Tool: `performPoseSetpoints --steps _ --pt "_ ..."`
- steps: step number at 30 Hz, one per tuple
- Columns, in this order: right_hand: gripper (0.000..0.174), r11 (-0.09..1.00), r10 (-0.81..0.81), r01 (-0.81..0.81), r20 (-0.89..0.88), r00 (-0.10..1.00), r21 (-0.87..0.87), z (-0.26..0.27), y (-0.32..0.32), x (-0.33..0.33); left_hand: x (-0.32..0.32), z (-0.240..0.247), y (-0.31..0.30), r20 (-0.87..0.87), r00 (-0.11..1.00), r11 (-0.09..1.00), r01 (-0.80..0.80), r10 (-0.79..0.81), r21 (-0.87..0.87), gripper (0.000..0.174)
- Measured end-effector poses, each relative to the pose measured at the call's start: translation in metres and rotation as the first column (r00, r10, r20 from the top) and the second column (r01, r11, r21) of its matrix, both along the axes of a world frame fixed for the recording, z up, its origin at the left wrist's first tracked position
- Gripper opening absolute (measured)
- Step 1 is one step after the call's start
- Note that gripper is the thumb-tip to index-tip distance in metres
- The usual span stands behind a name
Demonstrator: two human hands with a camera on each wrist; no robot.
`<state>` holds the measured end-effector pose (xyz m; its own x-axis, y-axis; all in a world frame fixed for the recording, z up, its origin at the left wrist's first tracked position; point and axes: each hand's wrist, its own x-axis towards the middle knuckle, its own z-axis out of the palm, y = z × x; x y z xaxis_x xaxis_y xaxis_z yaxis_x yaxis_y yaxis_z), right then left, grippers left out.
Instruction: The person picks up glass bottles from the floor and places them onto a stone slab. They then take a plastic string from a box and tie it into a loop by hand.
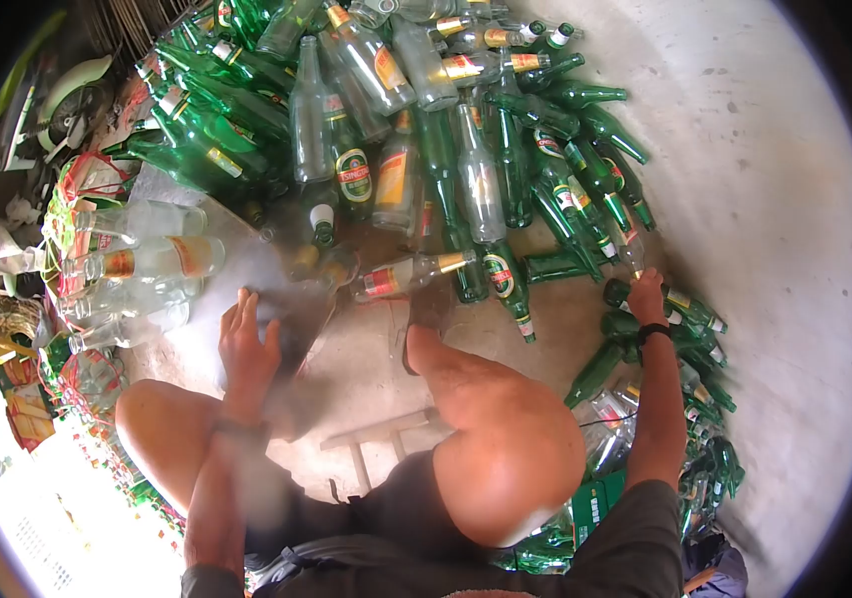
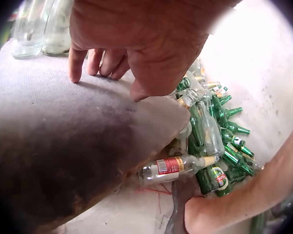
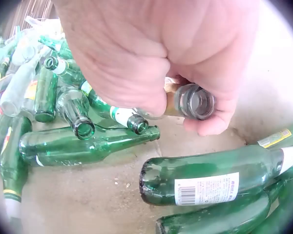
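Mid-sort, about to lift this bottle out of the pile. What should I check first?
1. Grip: right hand fingers curl round the clear bottle neck: ok.
2. Bottle mouth intact: rim looks whole: ok.
3. Bottle body free of the pile: hidden under the hand: cannot tell.
4. Left hand free: it rests on the grey cloth, holding nothing: ok.
5. Room around the grip: green bottles lie close beside it: not ok.

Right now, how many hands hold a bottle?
1: the right hand grips a bottle by its neck; the left hand touches a grey cloth, no bottle.
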<state>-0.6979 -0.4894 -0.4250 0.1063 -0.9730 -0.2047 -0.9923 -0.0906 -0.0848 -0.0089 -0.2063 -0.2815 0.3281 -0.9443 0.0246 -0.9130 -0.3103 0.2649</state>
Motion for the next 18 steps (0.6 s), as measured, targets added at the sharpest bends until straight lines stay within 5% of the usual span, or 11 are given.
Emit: performPoseSetpoints --steps 7,18 --pt "0.036 0.982 -0.179 0.183 -0.095 0.979 0.037 0.052 0.022 0.035 0.008 -0.009 0.008 0.018 0.998 0.997 0.059 -0.059 -0.054 0.053" --pt "0.039 0.974 -0.215 0.222 -0.133 0.967 0.037 0.092 0.079 0.014 0.009 -0.003 0.007 -0.044 0.997 0.997 0.060 -0.062 -0.048 0.053"
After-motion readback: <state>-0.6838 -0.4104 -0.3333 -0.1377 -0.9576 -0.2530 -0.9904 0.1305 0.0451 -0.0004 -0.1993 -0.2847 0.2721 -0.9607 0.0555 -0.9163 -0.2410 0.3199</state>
